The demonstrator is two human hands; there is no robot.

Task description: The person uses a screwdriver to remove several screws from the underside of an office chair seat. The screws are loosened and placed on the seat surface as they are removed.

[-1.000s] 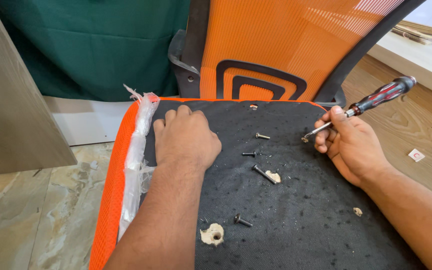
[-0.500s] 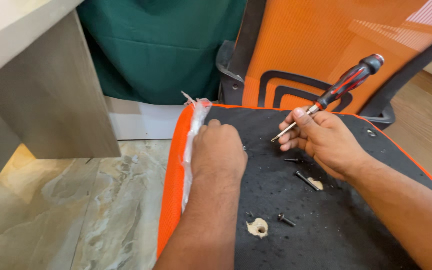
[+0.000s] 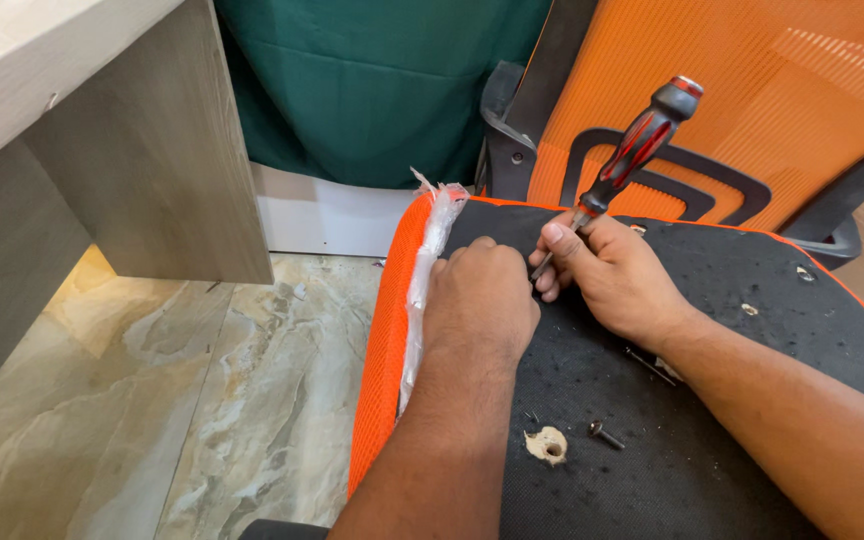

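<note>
While the upturned chair seat (image 3: 712,400), black underneath and edged in orange, lies under both hands, the left hand (image 3: 480,300) rests knuckles-up on it, fingers curled, beside torn plastic wrap (image 3: 427,270). Touching it, the right hand (image 3: 607,275) grips a red-and-black screwdriver (image 3: 632,150). A loose screw (image 3: 607,433) lies nearer the person.

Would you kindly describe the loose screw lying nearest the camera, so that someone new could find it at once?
Start at the black fabric underside of the overturned orange chair seat. Near its front edge, between the two forearms, sits a torn pale hole; the loose screw lies just right of it. It is short and dark with a round head, unlike the longer bolt beside the right wrist.
</note>
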